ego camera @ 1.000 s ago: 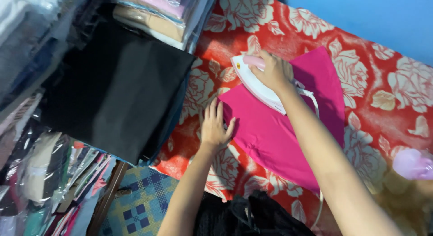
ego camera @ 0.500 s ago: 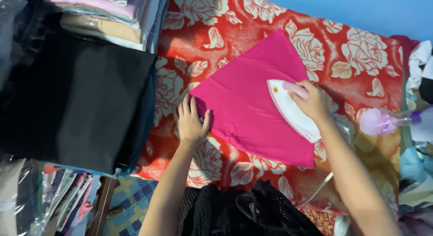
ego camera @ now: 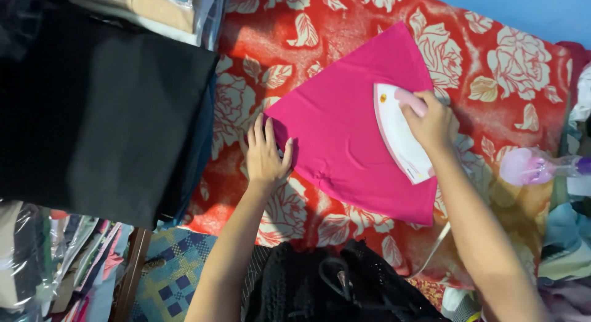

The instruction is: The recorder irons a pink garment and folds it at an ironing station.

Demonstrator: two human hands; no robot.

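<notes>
A bright pink cloth (ego camera: 345,137) lies flat on a red sheet with cream roses (ego camera: 505,63). My right hand (ego camera: 431,122) grips the pink handle of a white iron (ego camera: 397,134), which rests on the right part of the pink cloth. My left hand (ego camera: 266,152) lies flat with fingers spread, pressing on the cloth's left corner.
A large folded black fabric (ego camera: 104,106) lies at the left, beside stacked folded clothes (ego camera: 148,8). A pink spray bottle (ego camera: 529,167) lies at the right. A dark garment (ego camera: 332,285) sits at the near edge. Bagged clothes (ego camera: 55,260) pile at the lower left. The iron's cord (ego camera: 434,254) trails down.
The iron and my right hand have slid across the pink cloth toward its right side. My left hand stays pressed on the left corner. The view has shifted.
</notes>
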